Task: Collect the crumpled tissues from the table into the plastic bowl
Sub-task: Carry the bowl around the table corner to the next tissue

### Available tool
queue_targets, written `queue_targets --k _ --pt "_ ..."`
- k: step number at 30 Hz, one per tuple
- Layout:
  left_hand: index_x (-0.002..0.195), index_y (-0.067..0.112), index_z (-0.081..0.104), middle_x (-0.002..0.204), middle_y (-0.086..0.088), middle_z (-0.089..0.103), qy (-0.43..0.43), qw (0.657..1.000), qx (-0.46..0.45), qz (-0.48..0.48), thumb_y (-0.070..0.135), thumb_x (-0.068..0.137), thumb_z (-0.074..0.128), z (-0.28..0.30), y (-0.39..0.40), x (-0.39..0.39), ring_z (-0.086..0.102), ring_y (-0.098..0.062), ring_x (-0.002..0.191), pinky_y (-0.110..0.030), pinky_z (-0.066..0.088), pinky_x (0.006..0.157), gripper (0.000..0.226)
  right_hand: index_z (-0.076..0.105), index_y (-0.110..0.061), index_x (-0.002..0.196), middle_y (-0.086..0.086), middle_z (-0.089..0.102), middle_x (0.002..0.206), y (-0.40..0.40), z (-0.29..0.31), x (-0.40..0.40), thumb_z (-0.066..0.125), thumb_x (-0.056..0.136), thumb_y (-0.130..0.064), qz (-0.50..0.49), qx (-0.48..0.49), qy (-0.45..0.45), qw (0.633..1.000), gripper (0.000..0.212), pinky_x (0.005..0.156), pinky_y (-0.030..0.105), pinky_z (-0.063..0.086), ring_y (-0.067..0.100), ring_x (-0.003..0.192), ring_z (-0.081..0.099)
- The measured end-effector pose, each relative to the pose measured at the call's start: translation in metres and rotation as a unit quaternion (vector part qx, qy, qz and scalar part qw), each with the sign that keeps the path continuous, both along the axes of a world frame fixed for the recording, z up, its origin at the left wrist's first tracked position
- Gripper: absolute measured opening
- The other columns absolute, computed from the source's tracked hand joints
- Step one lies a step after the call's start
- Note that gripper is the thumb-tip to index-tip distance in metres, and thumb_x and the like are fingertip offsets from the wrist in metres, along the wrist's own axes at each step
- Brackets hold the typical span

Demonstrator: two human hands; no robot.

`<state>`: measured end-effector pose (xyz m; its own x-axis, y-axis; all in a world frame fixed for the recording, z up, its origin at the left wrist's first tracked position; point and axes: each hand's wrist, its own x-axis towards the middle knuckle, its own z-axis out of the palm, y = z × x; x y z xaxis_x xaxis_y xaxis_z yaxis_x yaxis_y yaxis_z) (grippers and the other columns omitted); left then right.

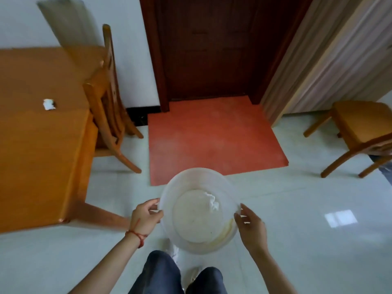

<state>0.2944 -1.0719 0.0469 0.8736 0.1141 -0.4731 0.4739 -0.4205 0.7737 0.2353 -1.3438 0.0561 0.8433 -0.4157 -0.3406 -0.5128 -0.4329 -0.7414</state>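
I hold a translucent white plastic bowl (198, 183) over the floor in front of me, away from the table. My left hand (146, 215) grips its left rim and my right hand (250, 223) grips its right rim. One crumpled white tissue (211, 200) lies inside the bowl, toward the right of its bottom. Another crumpled tissue (49, 104) lies on the orange wooden table (36, 155) at the left, near its right edge.
A wooden chair (110, 98) leans against the table's right side. A second wooden chair (360, 132) stands at the far right. A red mat (212, 136) lies before a dark wooden door (212, 45). The floor is pale glossy tile. My legs show below.
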Motion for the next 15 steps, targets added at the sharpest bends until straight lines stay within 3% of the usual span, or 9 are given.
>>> queue_targets --k 6,8,11,15 --pt "0.115 0.008 0.061 0.092 -0.014 0.067 0.001 0.998 0.008 0.060 0.011 0.071 0.066 -0.007 0.022 0.047 0.063 -0.020 0.068 -0.013 0.054 0.054 0.044 0.056 -0.016 0.121 -0.006 0.063 0.085 0.017 -0.008 0.075 0.061 0.085 -0.018 0.058 -0.002 0.007 0.998 0.036 0.058 0.015 0.044 -0.007 0.061 0.059" --pt "0.113 0.010 0.063 0.093 -0.013 0.069 0.006 0.997 0.003 0.070 0.014 0.066 0.066 -0.011 0.029 0.067 0.066 -0.024 0.073 -0.023 0.058 0.062 0.047 0.056 -0.016 0.121 -0.006 0.063 0.084 0.023 -0.008 0.101 0.061 0.085 -0.018 0.071 -0.003 0.007 0.997 0.036 0.059 0.015 0.045 -0.005 0.061 0.058" --pt "0.113 0.010 0.063 0.095 -0.015 0.070 0.007 0.997 -0.002 0.081 0.003 0.073 0.064 -0.014 0.038 0.103 0.067 -0.028 0.079 -0.034 0.058 0.072 0.041 0.057 -0.014 0.120 -0.003 0.065 0.083 0.032 -0.010 0.144 0.062 0.084 -0.016 0.081 -0.007 0.001 0.997 0.036 0.059 0.016 0.046 -0.005 0.065 0.061" --pt "0.115 0.010 0.062 0.097 -0.014 0.069 0.005 0.996 -0.006 0.086 0.004 0.074 0.065 -0.013 0.053 0.150 0.067 -0.025 0.080 -0.022 0.056 0.063 0.042 0.060 -0.013 0.115 -0.003 0.066 0.081 0.047 -0.006 0.200 0.062 0.084 -0.015 0.093 -0.012 0.003 0.996 0.031 0.059 0.020 0.047 0.001 0.065 0.062"
